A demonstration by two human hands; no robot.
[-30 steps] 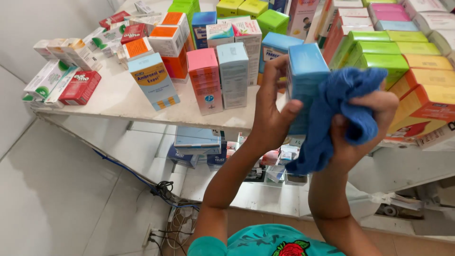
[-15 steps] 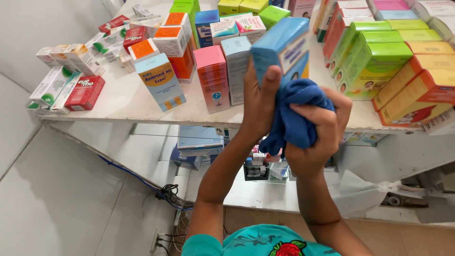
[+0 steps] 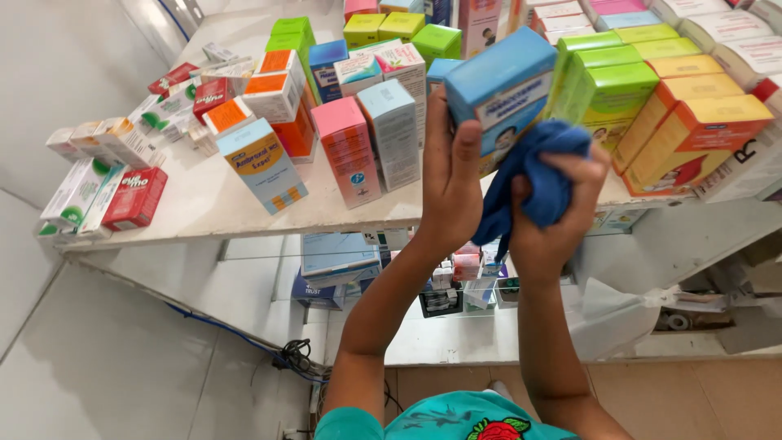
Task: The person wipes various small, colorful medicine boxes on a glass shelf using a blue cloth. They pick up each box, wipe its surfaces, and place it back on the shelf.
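Blue box held up, cloth against it.
My left hand gripped the blue box — right hand fingers closed round the blue cloth.

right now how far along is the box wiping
Done: nothing in the view marks any box as already wiped. In hand: the left hand holds a blue box tilted above the shelf, while the right hand presses a blue cloth against it. Left: many boxes stand on the shelf, such as the pink box.
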